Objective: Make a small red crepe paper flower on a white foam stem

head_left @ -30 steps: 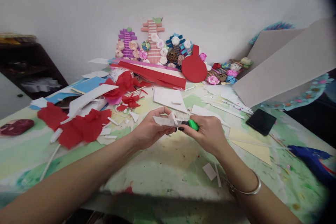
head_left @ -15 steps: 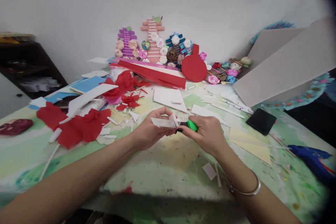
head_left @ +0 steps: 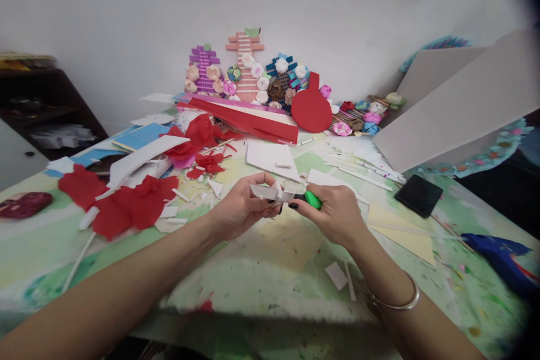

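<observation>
Near the middle of the table, my left hand (head_left: 241, 206) pinches a small white piece (head_left: 275, 190) between its fingers. My right hand (head_left: 336, 209) is wrapped round the green handle of a knife (head_left: 313, 199). The knife's blade points left, against the white piece and close to my left fingers. Just behind my hands lies a white board (head_left: 270, 156) with a small white strip on it. A white rectangle and a thin strip lie in front of my right hand.
Red crumpled paper (head_left: 137, 205) and white scraps cover the left side. A blue glue gun (head_left: 498, 253) and a black square (head_left: 419, 196) lie at the right. Decorated flower crafts (head_left: 247, 67) and a red round cutout (head_left: 311, 108) lean at the back wall.
My right hand has shifted slightly right, and more of the knife's blade shows between my hands. The left hand keeps its hold on the white piece.
</observation>
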Motion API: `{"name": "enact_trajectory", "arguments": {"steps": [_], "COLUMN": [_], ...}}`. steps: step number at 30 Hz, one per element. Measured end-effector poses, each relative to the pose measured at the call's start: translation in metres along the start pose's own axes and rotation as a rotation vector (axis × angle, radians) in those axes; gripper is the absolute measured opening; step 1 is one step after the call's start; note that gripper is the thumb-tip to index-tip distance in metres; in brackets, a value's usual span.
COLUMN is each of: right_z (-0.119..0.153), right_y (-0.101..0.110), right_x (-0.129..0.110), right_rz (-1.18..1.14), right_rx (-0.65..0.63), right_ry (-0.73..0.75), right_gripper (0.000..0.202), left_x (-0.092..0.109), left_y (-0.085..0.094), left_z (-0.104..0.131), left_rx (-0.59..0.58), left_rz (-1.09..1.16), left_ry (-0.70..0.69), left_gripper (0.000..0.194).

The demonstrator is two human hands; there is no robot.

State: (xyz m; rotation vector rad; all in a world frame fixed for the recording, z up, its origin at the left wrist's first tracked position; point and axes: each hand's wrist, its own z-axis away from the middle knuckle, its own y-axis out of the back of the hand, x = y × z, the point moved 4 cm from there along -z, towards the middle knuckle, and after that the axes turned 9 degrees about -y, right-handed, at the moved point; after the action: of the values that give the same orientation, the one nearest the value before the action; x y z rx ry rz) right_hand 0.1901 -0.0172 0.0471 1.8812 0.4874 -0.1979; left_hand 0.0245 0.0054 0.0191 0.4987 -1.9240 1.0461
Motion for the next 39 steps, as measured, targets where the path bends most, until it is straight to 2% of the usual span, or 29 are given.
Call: {"name": "enact_trajectory", "arguments": {"steps": [6,11,20,29,39], "right_z": [0.003,0.004,0.004,0.000,0.003], "right_y": [-0.003,-0.004,-0.003,0.000,-0.003], "right_x": [-0.006,-0.009,-0.008,0.001,-0.005], "right_rz": [-0.010,-0.012,-0.013,-0.010,-0.016], "right_rx": [-0.010,-0.005,-0.002,0.001,-0.002], "right_ry": [0.049,0.080,0.061,0.010,0.047], "right_gripper": [0.059,0.058,0.061,0.058,0.059], "left_x": [-0.005,-0.005,-0.004,0.001,-0.002], "left_y": [-0.003,-0.005,-0.006,-0.004,-0.006], "left_z": [0.001,0.002,0.001,0.002,0.003], "left_rx": [0.018,0.021,0.007,-0.011,-0.043], "left_rz": [-0.022,-0.047,-0.031,0.008,0.002], "left_ry": [0.064,0.085,0.063,0.038,0.074], "left_gripper": [0.023,0.032,0.029,0.036,0.029]}}
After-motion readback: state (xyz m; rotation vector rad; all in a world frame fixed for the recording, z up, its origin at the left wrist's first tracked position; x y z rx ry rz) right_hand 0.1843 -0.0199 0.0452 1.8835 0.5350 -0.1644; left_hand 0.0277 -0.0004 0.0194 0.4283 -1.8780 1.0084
